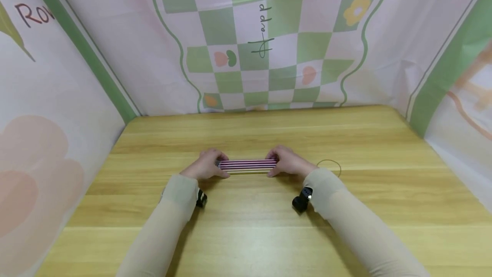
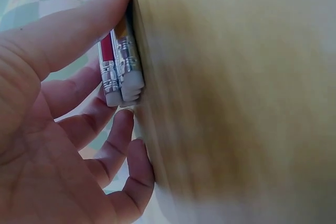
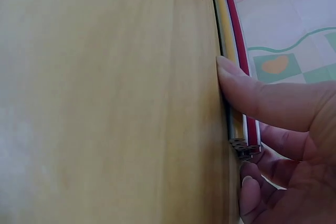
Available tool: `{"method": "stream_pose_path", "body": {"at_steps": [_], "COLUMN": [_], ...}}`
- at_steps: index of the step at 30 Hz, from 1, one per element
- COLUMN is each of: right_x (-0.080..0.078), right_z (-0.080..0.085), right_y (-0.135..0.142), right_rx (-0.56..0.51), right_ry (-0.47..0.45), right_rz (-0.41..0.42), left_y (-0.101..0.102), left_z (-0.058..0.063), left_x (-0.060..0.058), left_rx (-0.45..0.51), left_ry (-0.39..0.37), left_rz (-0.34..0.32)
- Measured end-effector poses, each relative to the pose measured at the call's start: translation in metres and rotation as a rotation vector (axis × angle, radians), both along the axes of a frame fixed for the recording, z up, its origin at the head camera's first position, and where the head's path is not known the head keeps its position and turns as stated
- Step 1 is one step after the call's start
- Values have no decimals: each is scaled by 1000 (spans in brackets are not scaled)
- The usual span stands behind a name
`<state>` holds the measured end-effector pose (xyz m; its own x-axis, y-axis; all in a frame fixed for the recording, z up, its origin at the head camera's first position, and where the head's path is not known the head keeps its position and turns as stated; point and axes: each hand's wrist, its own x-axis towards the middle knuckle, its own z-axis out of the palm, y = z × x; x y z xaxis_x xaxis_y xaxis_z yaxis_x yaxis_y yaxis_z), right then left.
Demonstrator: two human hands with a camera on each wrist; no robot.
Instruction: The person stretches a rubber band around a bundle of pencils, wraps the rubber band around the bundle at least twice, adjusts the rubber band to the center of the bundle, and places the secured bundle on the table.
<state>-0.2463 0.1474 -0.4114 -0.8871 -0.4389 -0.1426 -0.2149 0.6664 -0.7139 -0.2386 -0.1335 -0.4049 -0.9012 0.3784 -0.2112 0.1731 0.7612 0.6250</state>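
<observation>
A bundle of several striped pencils (image 1: 247, 166) lies crosswise on the table, low against the wood. My left hand (image 1: 207, 165) grips its left end, thumb on the near side and fingers on the far side. White erasers (image 2: 132, 80) in silver ferrules show there in the left wrist view. At the other end, my right hand (image 1: 289, 162) holds the bundle the same way. The right wrist view shows the unsharpened pencil ends (image 3: 245, 148) beside the fingers, with red and yellow barrels. Just right of the right wrist lies a thin loop, like a rubber band (image 1: 340, 167).
The wooden table (image 1: 253, 234) stretches out on all sides of the hands. Printed cloth (image 1: 253, 76) with green checks hangs at its back edge, and more cloth closes the left and right sides. A black wrist camera (image 1: 301, 201) sits under each sleeve cuff.
</observation>
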Motion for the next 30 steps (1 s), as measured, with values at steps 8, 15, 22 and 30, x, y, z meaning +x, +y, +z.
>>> {"method": "stream_pose_path", "body": {"at_steps": [8,15,22,30], "right_x": [0,-1,-2,-4], "right_z": [4,4,8,7], "right_y": [-1,-1,-5,-4], "right_rx": [10,21,35,47], "right_ry": [-18,-5,-18,-39], "right_rz": [3,28,53,88], "left_y": [-1,-1,1,2], "left_z": [2,1,5,3], "left_x": [-3,-4,-5,-6], "left_rx": [-26,-21,-55,-100], "left_ry": [-10,-16,-3,-5], "left_rz": [-22,-24,-56,-79]}}
